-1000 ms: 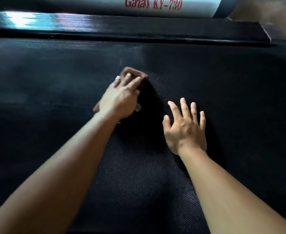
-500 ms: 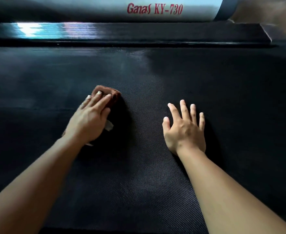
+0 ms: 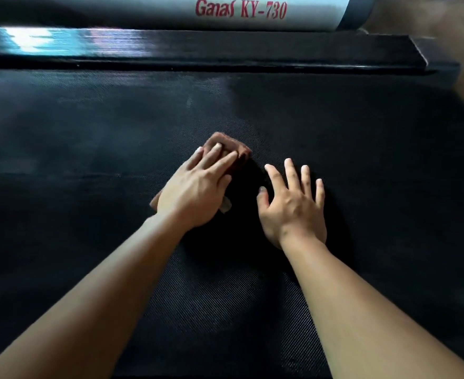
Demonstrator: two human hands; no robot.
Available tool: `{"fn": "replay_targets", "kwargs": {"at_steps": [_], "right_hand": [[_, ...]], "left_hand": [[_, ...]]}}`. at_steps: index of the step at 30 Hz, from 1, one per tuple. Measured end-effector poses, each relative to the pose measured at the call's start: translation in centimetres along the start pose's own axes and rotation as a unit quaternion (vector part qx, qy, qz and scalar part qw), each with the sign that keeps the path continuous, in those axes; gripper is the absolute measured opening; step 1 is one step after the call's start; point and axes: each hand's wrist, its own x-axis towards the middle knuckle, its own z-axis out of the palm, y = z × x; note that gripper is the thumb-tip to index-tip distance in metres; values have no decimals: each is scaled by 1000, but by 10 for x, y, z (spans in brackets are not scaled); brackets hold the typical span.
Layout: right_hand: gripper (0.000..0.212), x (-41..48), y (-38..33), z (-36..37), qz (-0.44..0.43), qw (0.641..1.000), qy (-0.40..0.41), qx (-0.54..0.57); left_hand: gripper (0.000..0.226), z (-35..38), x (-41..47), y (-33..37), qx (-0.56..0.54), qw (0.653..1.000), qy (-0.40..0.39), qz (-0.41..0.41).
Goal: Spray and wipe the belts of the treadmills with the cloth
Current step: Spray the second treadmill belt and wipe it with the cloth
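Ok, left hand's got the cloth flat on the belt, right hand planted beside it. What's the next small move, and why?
Probably slide the left hand and its brown cloth leftward across the belt, pressing flat. The right hand lies just to the cloth's right, blocking that way, while greyish haze shows on the belt to the left.

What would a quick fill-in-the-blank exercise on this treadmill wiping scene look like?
The left hand presses a brown ____ onto the black belt. The other hand lies flat on the belt, holding ____. Red lettering on the white housing reads Ganas ____.
Missing words: cloth; nothing; KY-730.
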Motion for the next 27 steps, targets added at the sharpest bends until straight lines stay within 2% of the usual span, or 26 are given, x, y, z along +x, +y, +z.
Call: {"fn": "replay_targets", "kwargs": {"at_steps": [5,8,11,14,18,21,24,27], "right_hand": [[55,0,0,0,-3,1000,4,-4],[55,0,0,0,-4,1000,7,-2],[54,-1,0,0,-4,1000,6,-1],[54,0,0,0,-5,1000,3,0],[54,-1,0,0,-5,1000,7,8],[53,-2,1,0,-9,1000,14,13],[51,-1,3,1,-9,999,23,28],[50,0,4,3,-14,999,29,40]], "left_hand": [[62,-9,-68,-24,16,1000,-11,-3],[59,-21,-84,-42,13,1000,7,-11],[49,-25,-70,-65,10,998,29,-60],[52,-25,-36,-80,13,990,48,-135],[52,-22,7,-55,19,984,40,-175],[54,-12,21,-25,7,994,19,-107],[57,-2,-1,-6,24,999,-8,30],[63,-3,-48,-5,28,999,-12,32]]}}
